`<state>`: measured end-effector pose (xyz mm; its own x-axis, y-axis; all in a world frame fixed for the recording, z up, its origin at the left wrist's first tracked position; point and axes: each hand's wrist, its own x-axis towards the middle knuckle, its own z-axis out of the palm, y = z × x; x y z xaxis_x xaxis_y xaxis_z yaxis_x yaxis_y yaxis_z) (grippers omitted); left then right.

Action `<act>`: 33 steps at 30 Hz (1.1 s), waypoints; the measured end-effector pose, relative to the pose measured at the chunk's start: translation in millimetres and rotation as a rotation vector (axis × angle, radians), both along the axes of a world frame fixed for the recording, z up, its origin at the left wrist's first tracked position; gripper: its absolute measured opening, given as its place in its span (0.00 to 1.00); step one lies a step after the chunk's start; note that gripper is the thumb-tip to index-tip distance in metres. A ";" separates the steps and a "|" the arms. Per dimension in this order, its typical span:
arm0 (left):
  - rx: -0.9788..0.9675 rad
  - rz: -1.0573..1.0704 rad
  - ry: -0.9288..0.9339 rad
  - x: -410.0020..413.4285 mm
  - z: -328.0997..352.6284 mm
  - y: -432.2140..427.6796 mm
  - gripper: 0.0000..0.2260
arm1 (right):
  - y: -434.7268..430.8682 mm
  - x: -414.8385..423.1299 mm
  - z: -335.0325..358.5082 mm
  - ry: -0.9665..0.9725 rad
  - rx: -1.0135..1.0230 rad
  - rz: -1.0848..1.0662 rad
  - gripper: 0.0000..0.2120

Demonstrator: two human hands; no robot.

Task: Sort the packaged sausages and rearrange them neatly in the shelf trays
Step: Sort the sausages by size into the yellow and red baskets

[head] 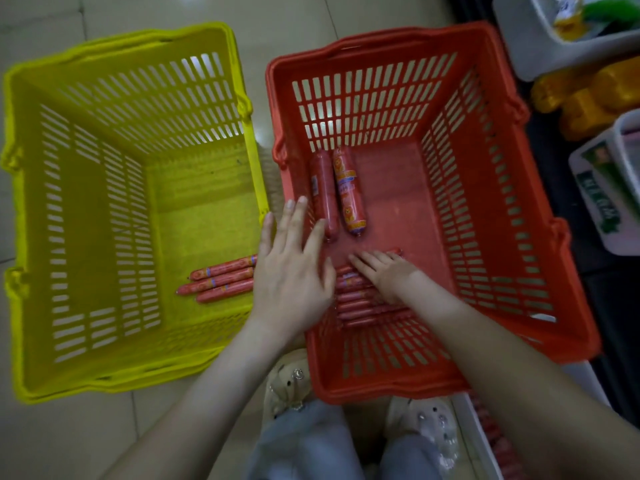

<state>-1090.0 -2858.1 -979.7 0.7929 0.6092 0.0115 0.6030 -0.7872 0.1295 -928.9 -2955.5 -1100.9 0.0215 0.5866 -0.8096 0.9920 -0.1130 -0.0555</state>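
1. Looking straight down at two shopping baskets side by side on the tiled floor [294, 29]: a yellow basket [86, 202] on the left and a red basket [485, 202] on the right.
2. The right hand [388, 277] is down inside the red basket. It lies flat on a row of thin sausages [353, 301] stacked against the near wall. Its fingers [363, 261] are stretched out across the packs, pressing rather than gripping.
3. The left hand [294, 271] hangs over the red basket's left rim, right where the two baskets meet. Its fingers [294, 220] are straight and spread, with nothing in them.
4. Further back on the red basket's floor are two thick sausages, lying lengthwise and touching. One is a plain red sausage [323, 192]; the other is a printed sausage [349, 192] with orange labelling.
5. In the yellow basket, three thin sausages [221, 280] lie bundled together near the right wall, partly hidden by the left hand.
6. On the right edge is shelving: a white tray [526, 46] up top, yellow packs [588, 98] below it, and green-labelled packs [602, 199] lower down, all blurred.
7. At the bottom of the view are pale shoes [291, 386] and light trousers [311, 445].
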 end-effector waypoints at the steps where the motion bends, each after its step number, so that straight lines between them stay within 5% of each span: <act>1: 0.004 -0.020 0.008 1.6 1.5 -2.9 0.24 | -7.3 5.6 14.4 0.009 0.042 -0.038 0.40; 7: -0.013 -0.056 0.017 17.2 17.3 -47.0 0.23 | -101.1 25.2 112.1 0.028 0.791 -0.382 0.25; 11: -0.177 -0.327 -0.082 49.6 29.5 -139.5 0.27 | -221.7 8.6 140.9 -0.154 1.184 -0.819 0.21; 13: -0.214 -0.491 -0.068 62.0 25.2 -176.8 0.29 | -278.1 -5.9 130.7 -0.289 1.139 -1.001 0.20; 15: -0.162 -0.646 -0.030 71.1 14.6 -200.5 0.30 | -330.9 -23.1 100.7 -0.361 0.886 -1.042 0.27; 17: -0.087 -0.764 0.030 76.0 3.1 -210.1 0.31 | -371.6 -40.4 66.1 -0.288 0.567 -0.920 0.36; 21: 0.074 -0.807 0.086 76.7 -10.8 -206.2 0.35 | -400.9 -49.9 18.6 -0.182 0.367 -0.647 0.26; 24: 0.144 -0.827 0.023 74.0 -12.5 -207.2 0.26 | -398.6 -43.1 -7.6 -0.185 0.168 -0.500 0.24; 33: 0.180 -0.765 0.023 75.7 -18.1 -216.3 0.22 | -403.1 -25.8 -35.7 -0.241 0.239 -0.231 0.32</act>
<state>-1014.3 -3074.4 -997.8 0.9926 -0.1154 0.0367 -0.1137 -0.9925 -0.0458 -954.7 -3358.6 -1136.6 0.3466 0.7151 -0.6070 0.9301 -0.3459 0.1235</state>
